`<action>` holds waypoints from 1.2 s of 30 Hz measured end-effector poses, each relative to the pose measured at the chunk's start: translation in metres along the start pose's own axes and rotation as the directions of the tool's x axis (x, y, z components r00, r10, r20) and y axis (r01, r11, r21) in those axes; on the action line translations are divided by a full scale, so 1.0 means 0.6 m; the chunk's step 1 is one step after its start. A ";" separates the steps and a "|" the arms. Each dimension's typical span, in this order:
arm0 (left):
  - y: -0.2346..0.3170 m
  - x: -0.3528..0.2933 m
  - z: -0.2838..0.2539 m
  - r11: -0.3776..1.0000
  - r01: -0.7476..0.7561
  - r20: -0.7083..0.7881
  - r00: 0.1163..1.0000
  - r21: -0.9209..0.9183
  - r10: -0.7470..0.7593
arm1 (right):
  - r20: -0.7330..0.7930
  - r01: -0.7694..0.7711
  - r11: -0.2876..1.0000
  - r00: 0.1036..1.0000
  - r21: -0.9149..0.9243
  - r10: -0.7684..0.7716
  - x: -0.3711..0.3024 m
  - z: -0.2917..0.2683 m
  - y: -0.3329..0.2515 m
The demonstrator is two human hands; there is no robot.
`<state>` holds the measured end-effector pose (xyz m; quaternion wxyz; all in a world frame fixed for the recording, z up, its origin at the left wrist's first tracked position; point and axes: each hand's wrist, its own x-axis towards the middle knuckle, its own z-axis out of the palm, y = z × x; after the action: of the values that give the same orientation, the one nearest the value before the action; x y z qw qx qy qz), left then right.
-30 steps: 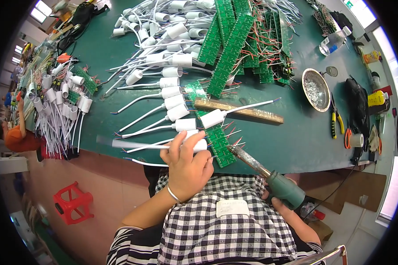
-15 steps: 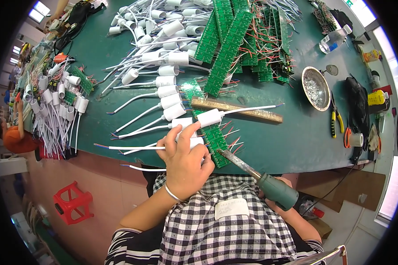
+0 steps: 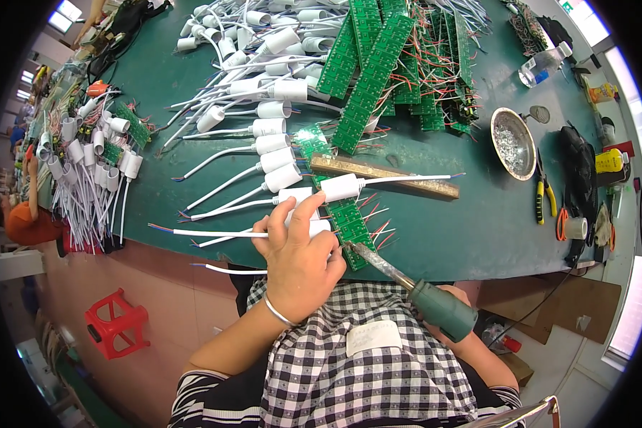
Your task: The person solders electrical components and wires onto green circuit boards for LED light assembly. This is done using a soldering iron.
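My left hand (image 3: 299, 264) is closed over the near end of a green circuit board strip (image 3: 348, 220). Its fingers press on a white cylindrical cable socket (image 3: 319, 227) at the board's left edge; the thumb side and the grip itself are partly hidden. Another white socket (image 3: 341, 187) lies across the board by my fingertips, its cable pointing right. More white sockets (image 3: 277, 160) line the board's left side. My right hand (image 3: 455, 294), mostly hidden behind the handle, holds a soldering iron (image 3: 442, 310) with a green handle. Its tip meets the board's near end, close to my left thumb.
A metallic bar (image 3: 385, 177) lies across the board. Behind are piled white sockets (image 3: 282, 43) and stacked circuit boards (image 3: 374, 71). At right are a metal bowl (image 3: 493, 135), yellow-handled pliers (image 3: 546, 196) and a bottle (image 3: 546, 64). A red stool (image 3: 118, 324) stands on the floor at left.
The soldering iron has shifted slightly left, its tip moving a little along the board's near end. My left hand keeps nearly the same place and pose.
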<state>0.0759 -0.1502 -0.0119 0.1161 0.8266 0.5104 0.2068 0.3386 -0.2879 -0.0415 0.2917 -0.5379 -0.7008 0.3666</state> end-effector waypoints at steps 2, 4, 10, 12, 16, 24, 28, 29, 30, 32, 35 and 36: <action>0.000 0.000 -0.001 1.000 -0.002 -0.004 1.000 -0.007 0.002 | 0.020 0.055 0.991 0.998 -0.125 -0.053 0.016 -0.012 -0.017; 0.000 0.000 -0.002 1.000 -0.001 -0.001 1.000 -0.002 0.001 | 0.045 0.109 0.962 0.994 -0.250 -0.101 0.019 -0.013 -0.021; 0.000 -0.001 -0.002 1.000 0.001 -0.003 1.000 -0.003 -0.001 | -0.092 -0.001 1.000 0.996 0.005 0.002 -0.007 -0.013 -0.014; 0.000 0.000 -0.002 1.000 -0.006 -0.006 1.000 -0.001 0.005 | -0.080 -0.029 0.997 0.996 0.078 0.035 -0.015 -0.009 -0.005; 0.001 0.000 -0.003 1.000 0.000 0.007 1.000 0.001 0.000 | -0.084 -0.081 0.996 0.993 0.038 0.084 -0.029 -0.001 0.003; 0.002 0.000 -0.005 1.000 0.008 0.019 1.000 -0.004 -0.008 | -0.044 -0.001 1.000 0.999 0.014 0.001 -0.019 -0.007 -0.001; 0.001 0.001 -0.007 1.000 0.013 0.029 0.999 -0.018 -0.013 | -0.029 -0.069 0.995 0.997 0.064 0.071 -0.020 -0.005 0.001; 0.001 0.001 -0.007 1.000 0.016 0.033 0.999 -0.026 -0.015 | -0.021 -0.003 1.000 1.000 -0.011 0.003 -0.015 -0.008 -0.002; 0.001 0.002 -0.007 1.000 0.016 0.032 0.999 -0.026 -0.015 | -0.007 0.064 0.994 0.998 -0.085 -0.065 -0.011 -0.009 -0.003; 0.002 0.003 -0.010 0.999 0.014 0.037 0.999 -0.030 -0.013 | -0.027 0.051 0.996 0.998 -0.067 -0.053 -0.010 -0.007 -0.004; 0.003 0.007 -0.011 1.000 0.000 0.032 1.000 -0.011 0.000 | -0.027 0.017 0.997 0.999 -0.071 -0.019 -0.008 -0.008 -0.008; 0.003 0.008 -0.011 1.000 0.001 0.031 1.000 -0.011 -0.001 | -0.008 -0.002 0.996 1.000 -0.094 0.001 -0.006 -0.010 -0.010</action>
<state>0.0760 -0.1470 -0.0041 0.1286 0.8288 0.5078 0.1966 0.3409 -0.2913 -0.0330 0.2687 -0.5531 -0.7157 0.3311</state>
